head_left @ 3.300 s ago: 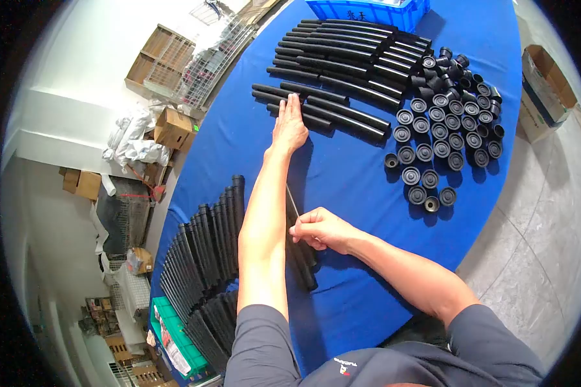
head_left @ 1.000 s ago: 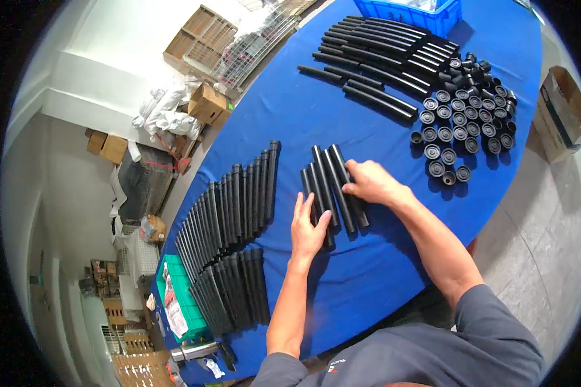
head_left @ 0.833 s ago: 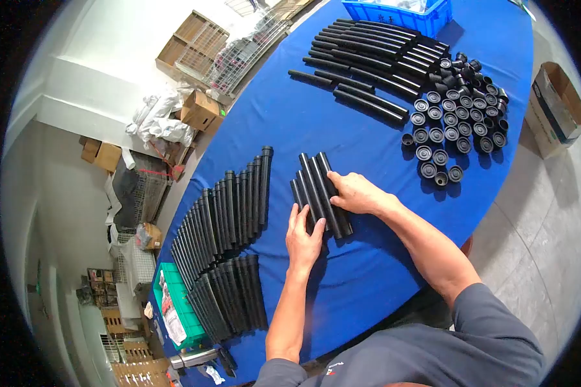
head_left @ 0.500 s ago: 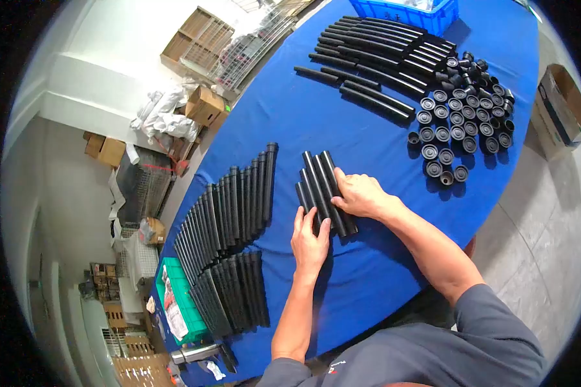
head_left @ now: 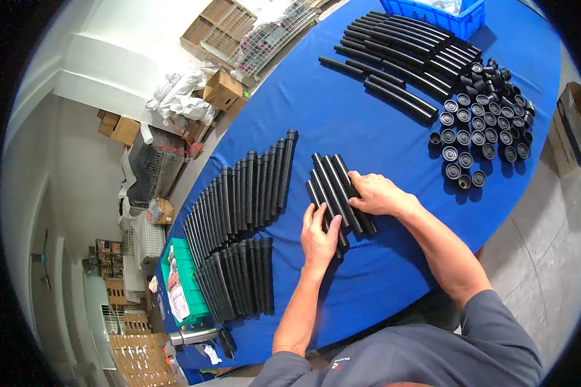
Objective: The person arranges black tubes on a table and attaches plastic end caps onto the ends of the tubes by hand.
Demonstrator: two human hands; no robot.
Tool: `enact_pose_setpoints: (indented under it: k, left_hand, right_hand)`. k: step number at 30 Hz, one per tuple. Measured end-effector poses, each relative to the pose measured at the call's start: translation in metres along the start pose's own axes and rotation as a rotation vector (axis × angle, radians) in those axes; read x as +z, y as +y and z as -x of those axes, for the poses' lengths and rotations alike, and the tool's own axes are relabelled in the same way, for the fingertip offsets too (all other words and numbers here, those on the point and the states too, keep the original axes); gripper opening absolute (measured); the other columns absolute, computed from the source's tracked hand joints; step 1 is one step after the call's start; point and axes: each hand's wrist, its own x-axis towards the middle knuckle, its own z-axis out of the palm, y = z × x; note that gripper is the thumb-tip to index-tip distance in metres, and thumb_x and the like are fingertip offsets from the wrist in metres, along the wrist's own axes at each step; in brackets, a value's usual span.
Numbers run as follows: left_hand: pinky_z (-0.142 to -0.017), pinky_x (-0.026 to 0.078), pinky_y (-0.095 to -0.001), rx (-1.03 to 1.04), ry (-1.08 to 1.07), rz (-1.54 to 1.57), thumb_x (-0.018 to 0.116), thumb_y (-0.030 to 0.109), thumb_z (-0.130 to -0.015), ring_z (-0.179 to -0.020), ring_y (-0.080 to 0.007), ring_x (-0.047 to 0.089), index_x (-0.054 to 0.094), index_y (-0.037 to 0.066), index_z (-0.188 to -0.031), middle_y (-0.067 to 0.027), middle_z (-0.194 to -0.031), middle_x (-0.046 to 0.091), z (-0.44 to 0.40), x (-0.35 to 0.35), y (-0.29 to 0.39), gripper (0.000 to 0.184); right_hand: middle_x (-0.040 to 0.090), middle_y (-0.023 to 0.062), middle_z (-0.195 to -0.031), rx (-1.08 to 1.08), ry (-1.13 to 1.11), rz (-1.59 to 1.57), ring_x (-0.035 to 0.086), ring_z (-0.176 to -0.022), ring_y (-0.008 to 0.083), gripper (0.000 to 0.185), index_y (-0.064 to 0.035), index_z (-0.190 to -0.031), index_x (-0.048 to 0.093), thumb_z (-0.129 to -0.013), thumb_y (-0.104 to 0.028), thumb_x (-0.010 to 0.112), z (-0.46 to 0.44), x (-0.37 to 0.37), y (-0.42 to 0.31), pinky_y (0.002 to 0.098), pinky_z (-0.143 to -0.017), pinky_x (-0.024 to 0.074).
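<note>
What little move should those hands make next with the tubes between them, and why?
Perhaps the left hand should nudge the leftmost tube slightly away from the body: its far end sits short of the others, and the right hand is already against the bunch's opposite side.

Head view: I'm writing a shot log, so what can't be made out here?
- Tubes at the hands, head view: stretches hidden by the left hand and right hand.
- Blue crate, head view: top part cut off by the upper edge; its marking is too small to read.
- Dark shirt, head view: chest lettering too small to read.
</note>
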Motion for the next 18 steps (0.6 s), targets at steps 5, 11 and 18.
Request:
enact_pose_setpoints:
  k: [5,11,18]
  left_hand:
    - [-0.09,0.059,-0.0388,-0.127,0.015,0.195,0.077,0.028,-0.091,-0.105,-0.0315,0.07,0.06,-0.004,-0.134,-0.0207,-0.132,0.06,-0.015,-0.008,-0.009,0.057]
    - [-0.089,0.056,-0.0393,0.084,0.126,-0.04,0.075,0.028,-0.092,-0.11,-0.0298,0.065,0.062,-0.001,-0.132,-0.0194,-0.131,0.062,-0.086,-0.011,-0.021,0.051]
    - [-0.113,0.042,-0.0429,0.446,-0.033,0.061,0.06,0.02,-0.099,-0.137,-0.041,0.05,0.06,0.007,-0.14,-0.0259,-0.148,0.052,-0.246,0.049,0.058,0.043]
  right_hand:
    - [0.069,0.0306,-0.09,0.068,0.088,0.018,0.067,-0.09,0.0492,0.039,0.0043,-0.11,0.055,-0.097,-0.032,0.062,0.001,-0.005,0.003,0.0577,-0.081,0.0538]
    - [0.071,0.0219,-0.087,-0.029,0.411,0.043,0.07,-0.083,0.0415,0.021,-0.0034,-0.099,0.061,-0.098,-0.024,0.059,-0.014,0.013,0.027,0.0534,-0.072,0.0562]
    - [0.068,0.0179,-0.078,-0.157,0.443,0.044,0.07,-0.071,0.0395,0.017,-0.0052,-0.088,0.055,-0.096,-0.02,0.056,-0.011,0.017,0.033,0.0538,-0.06,0.0551]
